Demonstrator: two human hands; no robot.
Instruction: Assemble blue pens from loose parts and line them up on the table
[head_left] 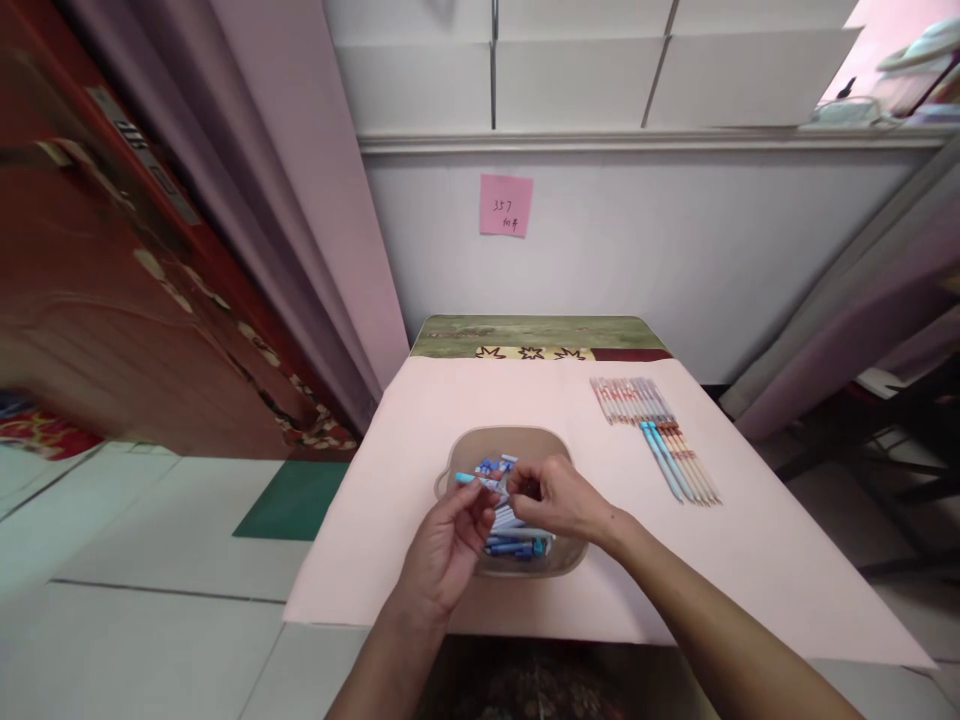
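Above a brown plastic bin (504, 434), my left hand (450, 545) pinches a short light-blue and white pen part (477, 481) between thumb and fingers. My right hand (555, 495) is closed in a pinch close to the right end of that part. Whatever sits between its fingertips is too small to make out. Beneath both hands, the bin holds several blue and white pen pieces (517, 548), partly covered by my fingers. Small blue and white pieces (491, 465) lie toward its far side.
Right of the bin, a row of clear patterned pen barrels (632, 400) lies on the pink tablecloth (360, 520). Just below it are blue pens (664, 465) and cream-and-brown pens (691, 470). A wall with a pink note (506, 205) stands behind the table.
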